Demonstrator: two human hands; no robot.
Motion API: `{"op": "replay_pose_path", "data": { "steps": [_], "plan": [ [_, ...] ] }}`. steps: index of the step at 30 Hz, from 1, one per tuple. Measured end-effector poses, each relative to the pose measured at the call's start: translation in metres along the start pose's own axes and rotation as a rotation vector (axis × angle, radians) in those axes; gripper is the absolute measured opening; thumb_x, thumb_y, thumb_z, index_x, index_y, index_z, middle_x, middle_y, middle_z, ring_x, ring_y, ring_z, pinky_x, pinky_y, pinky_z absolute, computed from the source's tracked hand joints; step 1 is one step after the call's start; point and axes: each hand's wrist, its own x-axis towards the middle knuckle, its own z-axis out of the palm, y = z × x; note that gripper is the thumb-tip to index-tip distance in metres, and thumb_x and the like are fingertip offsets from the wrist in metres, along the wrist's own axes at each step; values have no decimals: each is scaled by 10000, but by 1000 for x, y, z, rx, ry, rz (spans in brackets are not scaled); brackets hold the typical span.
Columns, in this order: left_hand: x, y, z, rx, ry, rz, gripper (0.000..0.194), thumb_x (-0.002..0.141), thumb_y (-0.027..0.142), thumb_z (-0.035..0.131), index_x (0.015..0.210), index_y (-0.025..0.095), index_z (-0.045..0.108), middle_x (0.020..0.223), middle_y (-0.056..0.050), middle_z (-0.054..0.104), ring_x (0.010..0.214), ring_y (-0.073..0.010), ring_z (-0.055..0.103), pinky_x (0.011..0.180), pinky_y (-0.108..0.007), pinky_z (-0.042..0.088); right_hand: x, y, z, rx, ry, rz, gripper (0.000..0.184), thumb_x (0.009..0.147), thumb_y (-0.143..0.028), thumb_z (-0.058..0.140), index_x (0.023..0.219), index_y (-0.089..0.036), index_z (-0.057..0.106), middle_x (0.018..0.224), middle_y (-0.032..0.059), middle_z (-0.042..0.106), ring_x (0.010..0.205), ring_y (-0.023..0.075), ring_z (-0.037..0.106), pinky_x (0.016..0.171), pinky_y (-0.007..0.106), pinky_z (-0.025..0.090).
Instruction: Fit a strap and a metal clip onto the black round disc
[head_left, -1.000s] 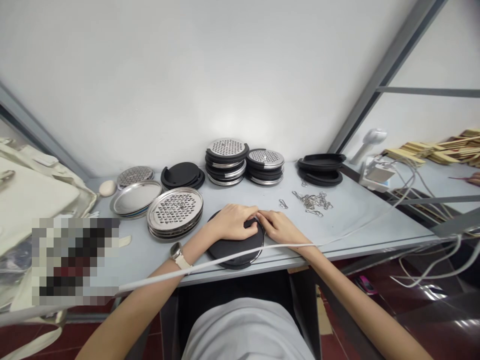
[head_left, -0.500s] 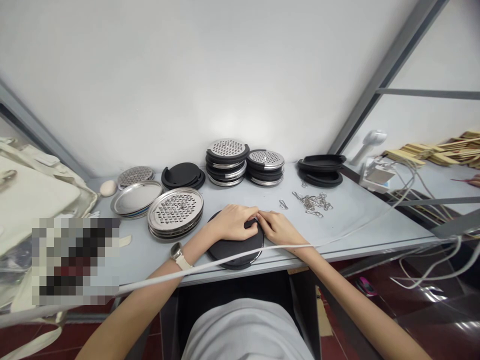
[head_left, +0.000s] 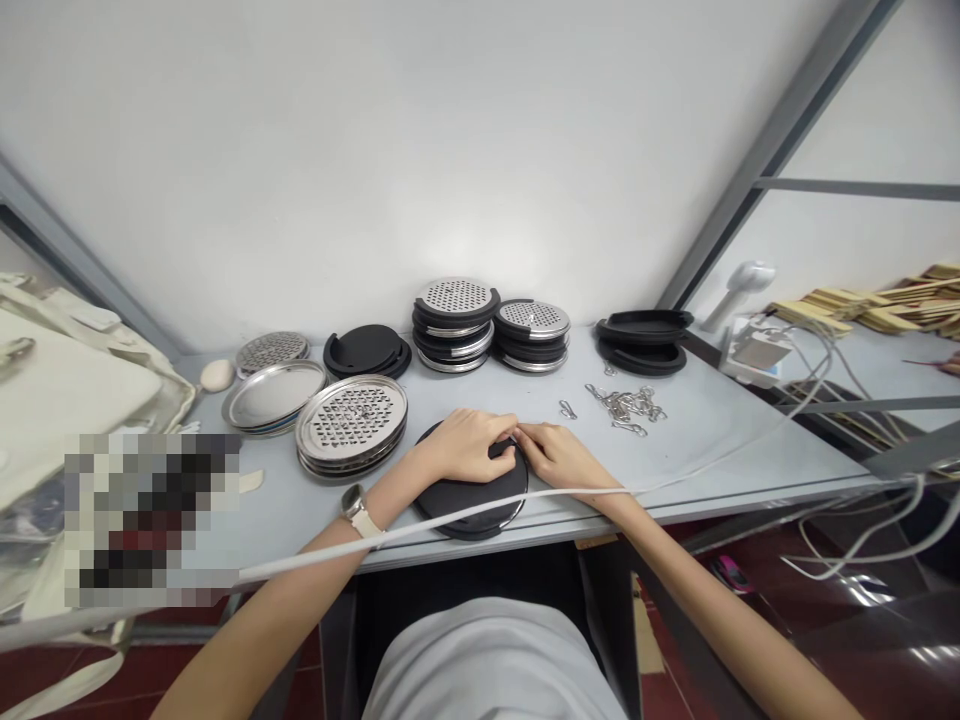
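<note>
A round black disc (head_left: 472,495) lies on the grey table (head_left: 705,440) right in front of me. My left hand (head_left: 469,445) rests on the disc's far edge with its fingers curled. My right hand (head_left: 559,455) meets it at the disc's right rim, fingers pinched together at the same spot. What the fingertips pinch is hidden. A watch sits on my left wrist. A white cable (head_left: 675,478) runs across both my forearms.
Perforated metal plates (head_left: 351,420) and a plain metal tray (head_left: 274,395) lie left. Stacks of black-rimmed discs (head_left: 454,325) and black rings (head_left: 643,340) stand at the back. Small metal clips (head_left: 626,403) lie right of my hands. A white bag fills the far left.
</note>
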Motion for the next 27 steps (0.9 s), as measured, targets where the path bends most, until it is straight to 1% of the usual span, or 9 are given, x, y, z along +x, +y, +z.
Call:
{"op": "replay_pose_path", "data": {
  "steps": [10, 15, 21, 27],
  "plan": [
    [-1, 2, -1, 15, -10, -8, 83, 817, 283, 480, 791, 207, 502, 696, 8, 601, 590, -151, 541, 522, -269, 284, -1, 0, -1, 7, 8, -12, 374, 947, -247, 312, 826, -147, 652, 795, 88, 700, 684, 170, 611, 653, 251, 372],
    [-1, 2, -1, 15, -5, 5, 81, 825, 282, 471, 810, 208, 500, 715, 6, 611, 589, -152, 537, 528, -267, 281, -2, 2, -1, 73, 24, -19, 375, 941, -265, 317, 806, -151, 647, 774, 76, 690, 670, 167, 602, 644, 250, 379],
    [0, 2, 0, 13, 10, 22, 74, 831, 277, 469, 815, 209, 494, 742, 10, 624, 584, -149, 535, 519, -267, 277, -3, 2, -2, 118, 28, 0, 368, 933, -284, 330, 754, -145, 621, 697, 53, 656, 603, 148, 562, 590, 237, 366],
    [0, 2, -1, 26, 4, 16, 74, 832, 278, 479, 824, 209, 503, 743, 11, 626, 598, -152, 550, 520, -270, 288, -3, 2, -2, 132, 39, 7, 364, 931, -292, 334, 715, -153, 592, 643, 30, 617, 577, 136, 528, 560, 226, 349]
  ]
}}
